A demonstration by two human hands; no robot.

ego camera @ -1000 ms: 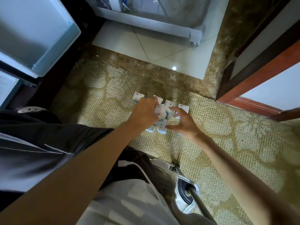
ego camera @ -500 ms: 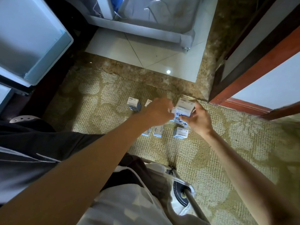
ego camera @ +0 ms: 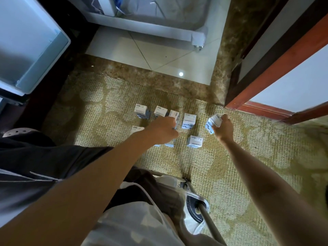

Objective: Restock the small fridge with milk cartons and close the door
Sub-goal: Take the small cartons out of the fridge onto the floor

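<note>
Clamps fingers of the right hand [ego camera: 222,129] on a tilted carton [ego camera: 213,122] above the carpet [ego camera: 230,166]; curls left hand [ego camera: 163,129] fingers round a back-row carton [ego camera: 174,114]. Looks early: other milk cartons [ego camera: 189,120] standing there, fridge door [ego camera: 35,50] open, loading and closing ahead.

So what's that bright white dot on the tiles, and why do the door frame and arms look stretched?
Head view: the dot is likely a light's glare on the glossy tile; the wide-angle lens bends the door frame and stretches the forearms; the carton in the right hand looks motion-blurred.
</note>
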